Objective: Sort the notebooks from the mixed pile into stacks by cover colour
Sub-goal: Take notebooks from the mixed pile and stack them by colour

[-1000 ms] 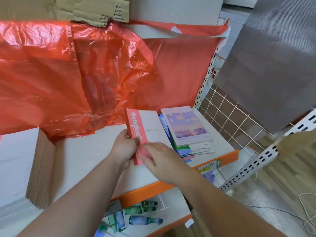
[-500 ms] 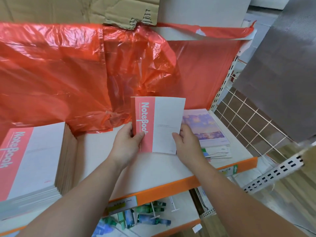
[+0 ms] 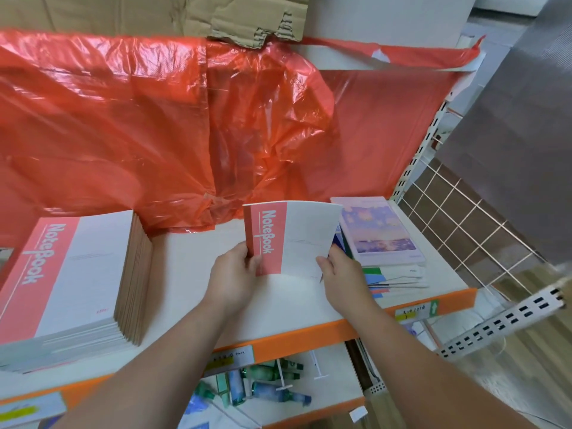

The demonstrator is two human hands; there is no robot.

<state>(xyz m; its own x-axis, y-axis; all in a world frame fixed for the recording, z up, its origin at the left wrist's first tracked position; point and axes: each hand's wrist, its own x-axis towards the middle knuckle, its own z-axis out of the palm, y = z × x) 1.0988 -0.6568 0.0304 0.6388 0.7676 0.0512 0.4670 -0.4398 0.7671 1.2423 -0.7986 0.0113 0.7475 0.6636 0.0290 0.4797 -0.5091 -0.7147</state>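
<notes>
Here we hold a pink-and-white notebook [image 3: 297, 236] above the middle of the white shelf [image 3: 192, 274], with both bare forearms reaching in from the bottom of the view and converging on it. Our left hand [image 3: 235, 270] grips the lower left corner, the thumb lying across the pink "NoteBook" band and the fingers curled behind the spine. Our right hand [image 3: 340, 274] pinches the lower right corner, thumb on the white cover and fingers tucked behind. The notebook tilts up toward us, its cover bowing slightly; we cannot tell whether its lower edge touches the shelf. Well to the left, a tall stack of pink notebooks [image 3: 71, 267] lies flat on the shelf. Just beside our right hand lies the mixed pile [image 3: 393, 274], topped by a lilac sky-picture notebook [image 3: 380, 233], with green and blue covers fanning out beneath. Crumpled red plastic sheeting [image 3: 154, 134] hangs behind. Small bottles [image 3: 272, 388] lie scattered on the lower shelf.
</notes>
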